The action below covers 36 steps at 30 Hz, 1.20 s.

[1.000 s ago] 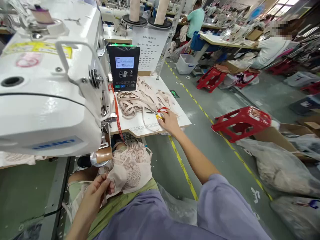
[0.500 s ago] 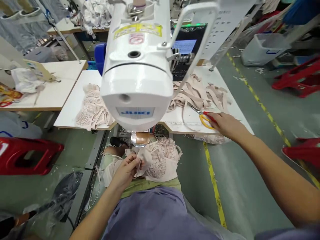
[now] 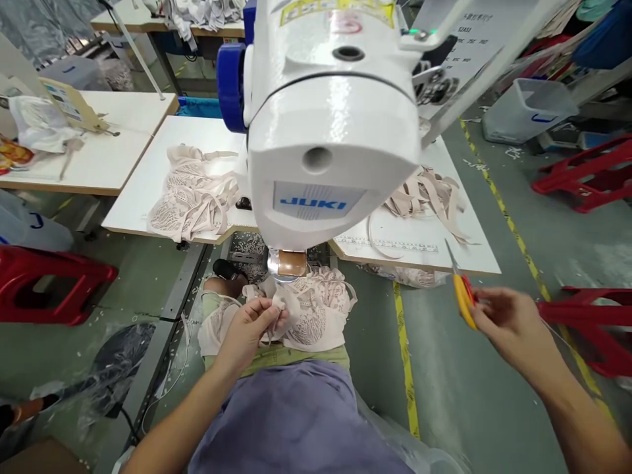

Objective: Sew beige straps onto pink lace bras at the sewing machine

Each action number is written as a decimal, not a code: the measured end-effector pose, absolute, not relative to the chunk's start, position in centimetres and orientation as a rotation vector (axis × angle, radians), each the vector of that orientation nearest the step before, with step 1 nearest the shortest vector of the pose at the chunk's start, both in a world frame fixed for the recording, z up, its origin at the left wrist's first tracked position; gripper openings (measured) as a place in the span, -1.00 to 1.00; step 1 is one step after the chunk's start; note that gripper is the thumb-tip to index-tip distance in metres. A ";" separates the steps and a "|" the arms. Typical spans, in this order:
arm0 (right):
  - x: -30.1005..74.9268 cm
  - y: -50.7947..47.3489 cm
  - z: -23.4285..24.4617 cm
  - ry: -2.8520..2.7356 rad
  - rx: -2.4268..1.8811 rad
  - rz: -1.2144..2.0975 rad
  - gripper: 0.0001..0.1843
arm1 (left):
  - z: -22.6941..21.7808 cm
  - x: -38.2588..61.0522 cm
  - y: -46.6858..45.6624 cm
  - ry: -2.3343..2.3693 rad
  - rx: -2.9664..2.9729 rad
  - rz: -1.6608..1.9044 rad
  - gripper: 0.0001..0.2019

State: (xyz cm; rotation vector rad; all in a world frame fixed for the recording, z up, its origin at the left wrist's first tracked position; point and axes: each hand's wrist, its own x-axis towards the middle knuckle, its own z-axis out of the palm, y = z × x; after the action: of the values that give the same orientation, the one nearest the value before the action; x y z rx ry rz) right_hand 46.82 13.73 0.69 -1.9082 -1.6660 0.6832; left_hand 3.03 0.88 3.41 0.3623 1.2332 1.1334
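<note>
Lace bra on the person's lap, scissors in the right hand.
Clocked from mid-view, the one bra most plainly seen, pale beige with leafy openwork, a smooth band and thin straps, lies crumpled near 6 o'clock; the left hand has thumb and fingers pinching its smooth pale edge. One pair of scissors, yellow-and-red handled, is gripped between the right fingers and thumb between 3 and 4 o'clock, silver tips toward 11. One JUKI sewing machine rises at 12; the white desk carries one lace garment heap between 9 and 10, one strap heap between 2 and 3. Three red stools show.
</note>
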 end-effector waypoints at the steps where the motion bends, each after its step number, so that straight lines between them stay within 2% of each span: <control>1: 46.2 11.2 1.3 -1.490 -1.818 0.854 -0.55 | 3.3 3.0 0.8 1.235 0.381 1.124 -0.64; 3: 43.9 6.7 2.5 -1.456 -1.646 1.046 -0.34 | 3.1 3.2 0.7 1.226 0.419 1.111 -0.67; 5: 40.4 3.4 3.6 -1.742 -1.497 1.271 -0.14 | 3.1 3.4 0.7 1.218 0.441 1.107 -0.69; 8: 34.4 1.7 4.8 -2.100 -1.346 1.437 -0.15 | 3.3 3.7 0.7 1.237 0.455 1.100 -0.71; 14: 28.0 3.2 5.1 -2.297 -1.249 1.383 -0.17 | 4.2 3.8 0.6 1.297 0.562 1.068 -0.72; 23: 27.2 4.8 5.1 -2.358 -1.210 1.329 -0.18 | 4.6 3.7 0.4 1.367 0.641 1.044 -0.71; 36: 27.1 5.4 5.1 -2.284 -1.220 1.444 -0.17 | 3.9 3.6 0.3 1.442 0.728 1.018 -0.71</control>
State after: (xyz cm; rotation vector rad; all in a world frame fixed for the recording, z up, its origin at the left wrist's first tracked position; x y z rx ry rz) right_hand 27.06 5.38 5.13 -1.2199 -2.2836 1.4438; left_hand 3.59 0.34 3.86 0.7277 1.4415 1.0180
